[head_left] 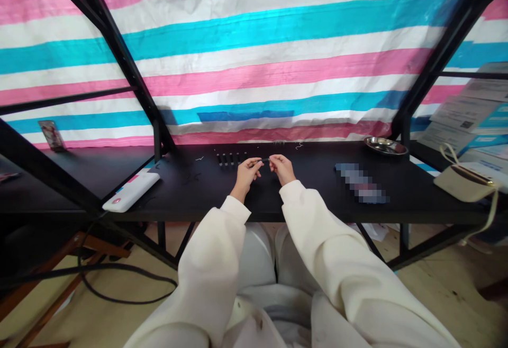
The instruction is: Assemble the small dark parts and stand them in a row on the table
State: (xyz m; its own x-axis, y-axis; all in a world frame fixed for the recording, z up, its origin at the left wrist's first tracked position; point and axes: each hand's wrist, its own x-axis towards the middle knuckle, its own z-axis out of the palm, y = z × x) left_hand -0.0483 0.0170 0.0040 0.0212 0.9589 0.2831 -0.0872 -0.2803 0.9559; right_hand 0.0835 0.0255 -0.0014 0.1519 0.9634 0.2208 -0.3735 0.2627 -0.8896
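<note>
A small dark stick-like piece (pixel 265 160) is held level between my two hands, just above the black table. My left hand (pixel 248 172) pinches its left end with closed fingers. At the other end, the fingertips of my right hand (pixel 281 167) are closed on it. The fingers cover most of the piece, so its exact kind cannot be made out. Several short black cylinders with pale lower ends (pixel 232 159) stand in a row beyond my left hand.
On the black table (pixel 301 200) are a white oblong case (pixel 132 192) at left, a shiny metal dish (pixel 386 146) at back right and a blurred flat item (pixel 361 183). A beige pouch (pixel 464 181) sits at the right end. Black frame posts (pixel 123 57) flank the striped sheet (pixel 270 67).
</note>
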